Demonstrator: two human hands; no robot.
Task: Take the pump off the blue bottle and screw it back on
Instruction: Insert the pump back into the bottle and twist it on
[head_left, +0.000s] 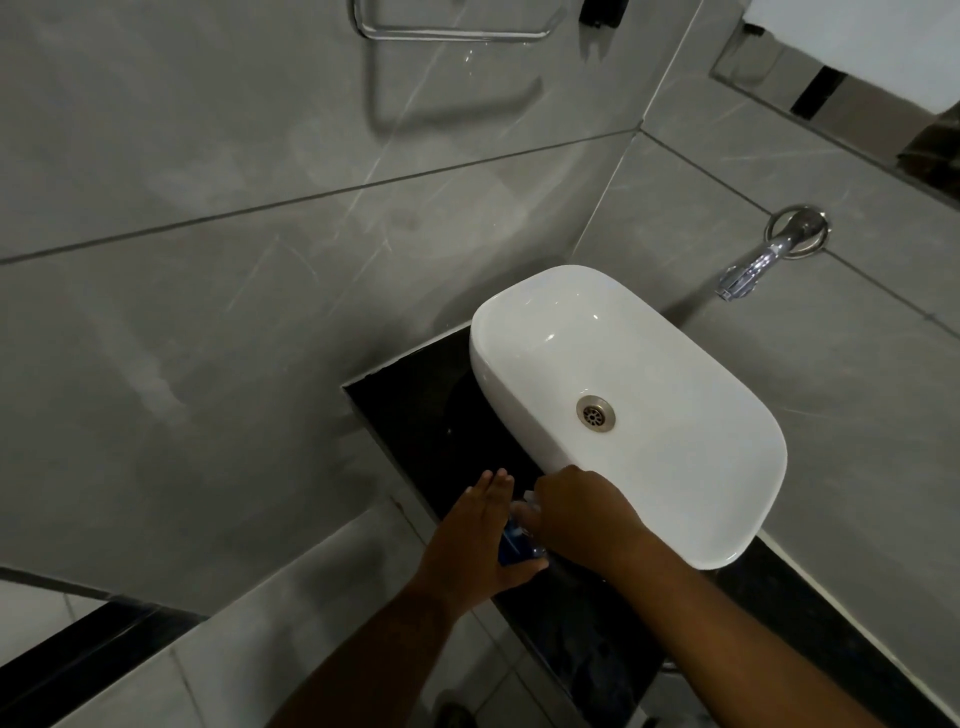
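The blue bottle (514, 543) stands on the black counter (431, 415) just left of the white basin, and only a strip of it shows between my hands. My left hand (480, 530) lies flat against the bottle's left side, fingers stretched out, thumb under its base. My right hand (576, 512) is closed over the bottle's top, covering the pump (529, 496); a small pale bit of it peeks out by my knuckles. Whether the pump sits screwed on cannot be told.
A white oval basin (727, 561) with a metal drain (595, 412) sits on the counter right beside my hands. A chrome tap (763, 260) juts from the grey tiled wall on the right. A chrome towel rail (452, 31) hangs high on the wall.
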